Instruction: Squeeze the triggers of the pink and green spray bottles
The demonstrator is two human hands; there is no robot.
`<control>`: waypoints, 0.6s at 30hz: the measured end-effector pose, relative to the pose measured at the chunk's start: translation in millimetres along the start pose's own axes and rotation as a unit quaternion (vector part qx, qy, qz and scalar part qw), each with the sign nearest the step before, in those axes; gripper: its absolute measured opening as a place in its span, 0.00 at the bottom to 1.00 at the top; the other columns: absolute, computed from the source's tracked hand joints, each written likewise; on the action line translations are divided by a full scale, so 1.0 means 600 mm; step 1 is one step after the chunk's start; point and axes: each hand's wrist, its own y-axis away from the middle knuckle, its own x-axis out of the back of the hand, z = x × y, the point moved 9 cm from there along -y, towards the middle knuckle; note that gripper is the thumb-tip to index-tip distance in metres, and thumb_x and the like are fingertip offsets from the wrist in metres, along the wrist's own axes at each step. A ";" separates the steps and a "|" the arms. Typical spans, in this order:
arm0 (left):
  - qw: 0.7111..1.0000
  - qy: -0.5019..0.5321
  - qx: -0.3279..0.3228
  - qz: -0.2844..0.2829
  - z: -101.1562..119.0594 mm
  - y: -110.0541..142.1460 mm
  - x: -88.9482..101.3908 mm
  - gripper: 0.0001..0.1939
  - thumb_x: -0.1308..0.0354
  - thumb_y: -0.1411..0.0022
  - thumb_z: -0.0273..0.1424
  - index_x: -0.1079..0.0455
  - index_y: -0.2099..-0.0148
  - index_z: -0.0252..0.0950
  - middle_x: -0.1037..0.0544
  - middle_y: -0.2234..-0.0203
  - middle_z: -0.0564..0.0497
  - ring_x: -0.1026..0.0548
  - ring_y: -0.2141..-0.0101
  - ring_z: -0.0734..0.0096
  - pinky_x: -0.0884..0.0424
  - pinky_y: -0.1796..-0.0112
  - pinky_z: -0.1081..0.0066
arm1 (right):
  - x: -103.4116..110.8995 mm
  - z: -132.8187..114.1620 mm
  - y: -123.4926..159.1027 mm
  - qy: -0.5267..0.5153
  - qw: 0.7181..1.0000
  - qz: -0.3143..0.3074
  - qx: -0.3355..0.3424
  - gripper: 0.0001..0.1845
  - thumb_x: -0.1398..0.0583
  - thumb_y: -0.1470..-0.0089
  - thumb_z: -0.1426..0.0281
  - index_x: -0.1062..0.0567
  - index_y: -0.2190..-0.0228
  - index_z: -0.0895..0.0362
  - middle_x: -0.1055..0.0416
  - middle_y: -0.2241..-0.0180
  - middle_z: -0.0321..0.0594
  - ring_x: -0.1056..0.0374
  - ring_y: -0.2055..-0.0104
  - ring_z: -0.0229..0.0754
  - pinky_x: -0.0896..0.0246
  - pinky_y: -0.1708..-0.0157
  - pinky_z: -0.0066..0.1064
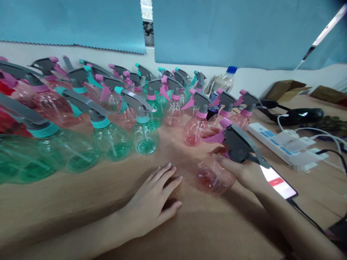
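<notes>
My right hand [241, 172] is wrapped round the neck of a pink spray bottle [213, 177], just under its grey and pink trigger head. The bottle leans, its head tipped to the right; whether its base touches the table cannot be told. My left hand [151, 196] lies flat on the wooden table [187, 227], fingers spread, holding nothing. Straight behind the held bottle stands another pink spray bottle [193, 130]. Nearest to my left hand is a green spray bottle [146, 139] with a teal collar.
Several more green and pink spray bottles [111, 139] crowd the left and back. At right are a white power strip [271, 139] with plugs and cables, and a lit phone [280, 182]. A blue-capped plastic bottle [227, 81] and an open cardboard box [284, 90] stand by the wall.
</notes>
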 end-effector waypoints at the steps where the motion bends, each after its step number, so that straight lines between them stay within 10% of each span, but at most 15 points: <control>1: 1.000 -0.002 -0.001 0.001 0.000 0.000 0.000 0.24 0.47 0.32 0.39 0.37 0.38 0.34 0.39 0.37 0.40 0.44 0.37 0.50 0.42 0.42 0.47 | -0.001 0.005 -0.001 -0.001 1.000 -0.003 -0.005 0.04 0.37 0.53 0.66 0.22 0.72 0.51 0.22 0.70 0.36 0.26 0.67 0.48 0.32 0.65 0.40; 18: 1.000 -0.009 -0.007 0.007 0.000 0.000 -0.002 0.24 0.47 0.32 0.39 0.38 0.38 0.34 0.38 0.38 0.41 0.44 0.37 0.51 0.42 0.42 0.47 | -0.003 -0.015 0.003 -0.006 0.999 -0.006 -0.031 0.06 0.37 0.56 0.66 0.23 0.72 0.52 0.22 0.70 0.36 0.27 0.64 0.48 0.34 0.62 0.40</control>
